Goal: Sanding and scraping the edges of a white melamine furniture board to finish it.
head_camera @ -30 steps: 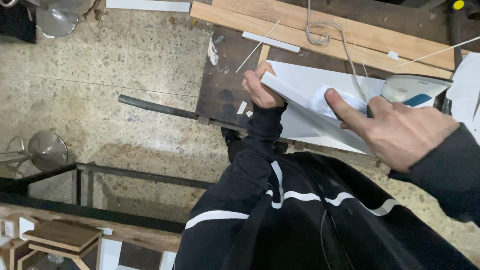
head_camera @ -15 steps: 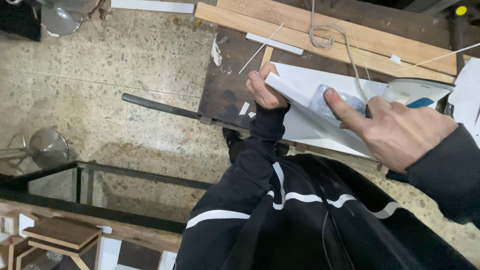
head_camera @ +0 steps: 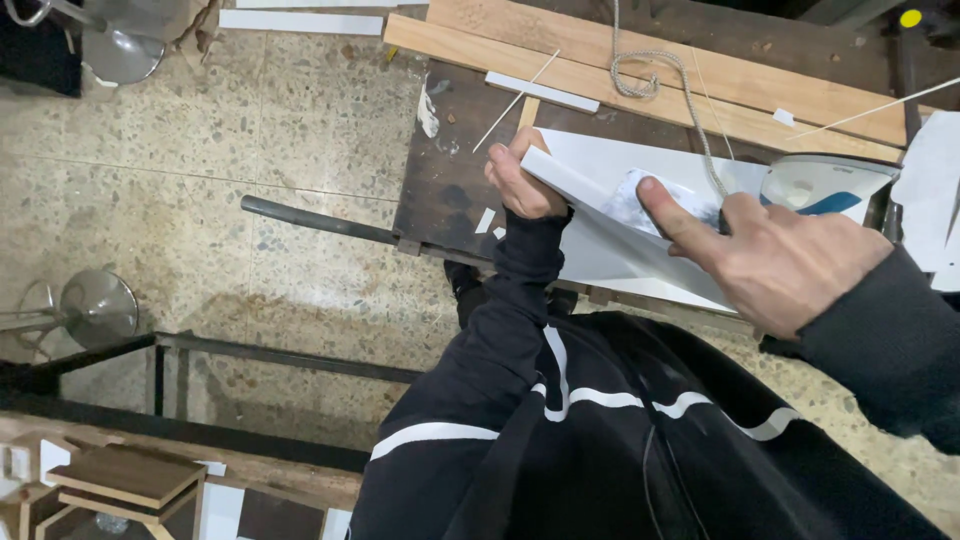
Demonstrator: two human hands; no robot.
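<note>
White board (head_camera: 620, 250) gripped at its corner by left hand (head_camera: 520, 180), right hand (head_camera: 770, 255) (fingers loosely spread) flat on it.

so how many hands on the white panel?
2. Left hand grips the white panel's left corner; right hand lies on top near the iron, index finger pressing a crumpled patch. No other hands show.

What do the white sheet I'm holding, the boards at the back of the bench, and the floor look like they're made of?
White sheet: looks like thin rigid laminate or plastic, smooth and matte, lifting at its edge.
Boards: raw pale wood, with visible grain.
Floor: likely terrazzo, speckled stone chips in beige.
</note>
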